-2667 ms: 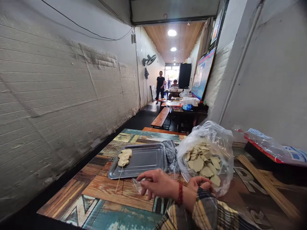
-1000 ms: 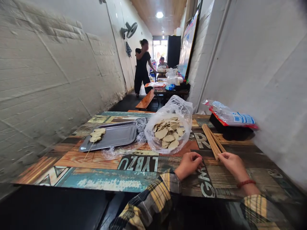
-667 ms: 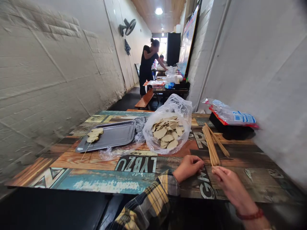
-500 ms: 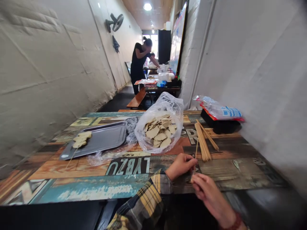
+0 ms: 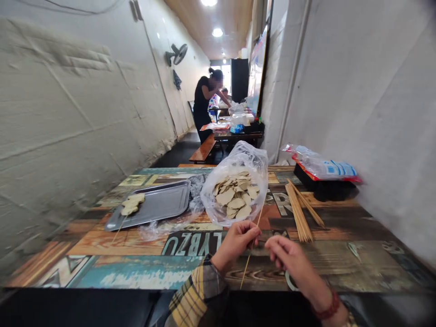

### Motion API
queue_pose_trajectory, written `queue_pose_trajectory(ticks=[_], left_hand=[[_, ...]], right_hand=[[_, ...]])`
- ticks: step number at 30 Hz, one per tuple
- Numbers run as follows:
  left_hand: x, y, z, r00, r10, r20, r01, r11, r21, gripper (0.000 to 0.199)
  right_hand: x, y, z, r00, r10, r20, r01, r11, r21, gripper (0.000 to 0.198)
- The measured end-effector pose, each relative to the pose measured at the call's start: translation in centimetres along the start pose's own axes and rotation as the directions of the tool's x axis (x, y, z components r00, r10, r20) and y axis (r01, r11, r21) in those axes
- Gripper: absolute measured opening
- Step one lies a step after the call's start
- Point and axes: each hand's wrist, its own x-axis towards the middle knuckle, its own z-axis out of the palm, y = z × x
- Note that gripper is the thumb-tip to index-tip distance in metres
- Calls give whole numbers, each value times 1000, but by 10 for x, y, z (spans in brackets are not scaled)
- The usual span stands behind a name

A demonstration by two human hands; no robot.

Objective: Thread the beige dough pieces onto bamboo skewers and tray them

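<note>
My left hand [image 5: 238, 240] is closed in a pinch around a thin wooden skewer [image 5: 247, 263], which slants from near the bag down toward the table's front edge. Just right of it is my right hand [image 5: 289, 256], its fingers loosely bent and nothing visible in them. Beyond my hands a clear plastic bag [image 5: 260, 181] lies open, full of flat, pale beige slices [image 5: 235, 203]. More skewers [image 5: 297, 213] lie in a loose bundle to the right. At left, a grey metal tray [image 5: 166, 200] bears pale pieces threaded on a skewer [image 5: 132, 204].
The patterned table [image 5: 143, 272] is between two white walls. A black container [image 5: 323, 187] with plastic packaging on top stands at the right. Crumpled clear plastic [image 5: 195, 193] lies between tray and bag. Farther back, a person in black [image 5: 203, 102] leans over another table beside a bench [image 5: 203, 149].
My left hand has moved left, bringing the skewer away from the bundle. My right hand has come off the skewer's lower end. The view has tilted up and turned slightly left.
</note>
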Motion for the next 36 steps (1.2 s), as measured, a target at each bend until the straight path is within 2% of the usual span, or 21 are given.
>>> queue_pose_trajectory(ticks=[2, 4, 7, 9, 11, 13, 16, 18, 21, 23, 25, 27, 29, 30, 31, 32, 33, 36], left_hand=[[-5, 3, -5, 1000, 16, 7, -16, 1000, 24, 41], [-9, 5, -6, 1000, 2, 4, -2, 1000, 25, 43], [-14, 5, -7, 1000, -10, -15, 10, 1000, 5, 44], [-15, 3, -11, 999, 1, -39, -1, 1000, 2, 44], [-15, 0, -17, 998, 5, -69, -4, 1000, 15, 44], [-13, -3, -25, 994, -13, -107, 16, 999, 30, 44], [-3, -7, -37, 981, -51, -187, 69, 993, 91, 40], [8, -6, -45, 965, -21, -263, 65, 985, 160, 36], [29, -3, -60, 927, 97, -363, -10, 972, 234, 34], [42, 1, -69, 898, 164, -408, -58, 964, 261, 35], [52, 4, -76, 874, 225, -431, -91, 946, 311, 34], [57, 7, -77, 867, 286, -409, -114, 911, 397, 31], [58, 9, -74, 889, 323, -325, -131, 858, 496, 28], [57, 11, -71, 903, 332, -275, -142, 832, 537, 27], [57, 13, -68, 914, 334, -230, -153, 808, 569, 27], [57, 14, -66, 922, 335, -195, -162, 791, 590, 27], [57, 16, -65, 925, 337, -176, -169, 780, 602, 28], [59, 20, -69, 931, 321, -172, -168, 797, 580, 27]], right_hand=[[20, -14, -6, 991, -72, -114, 79, 996, 50, 32], [38, -26, -3, 979, -142, -147, 156, 983, 93, 36], [59, -41, 14, 972, -210, -107, 223, 967, 124, 34], [72, -48, 25, 974, -220, -52, 225, 965, 137, 29], [85, -50, 30, 975, -218, -47, 223, 961, 165, 25], [98, -49, 26, 970, -219, -106, 236, 951, 201, 23], [118, -42, 9, 949, -218, -230, 274, 928, 253, 20], [127, -37, -5, 931, -211, -299, 295, 917, 270, 20], [132, -31, -20, 902, -253, -351, 318, 937, 142, 21], [129, -30, -22, 887, -296, -354, 316, 949, -3, 24], [122, -32, -19, 862, -377, -339, 326, 924, -197, 26], [114, -36, -13, 794, -541, -275, 400, 807, -434, 23], [107, -41, -7, 697, -710, -101, 495, 578, -649, 21], [104, -43, -4, 665, -747, -2, 530, 474, -703, 21], [103, -44, -2, 655, -750, 91, 556, 397, -730, 22], [103, -44, 0, 669, -723, 169, 573, 358, -737, 24], [103, -44, 1, 704, -675, 223, 583, 368, -724, 24], [105, -38, 3, 796, -519, 313, 583, 517, -627, 24]])
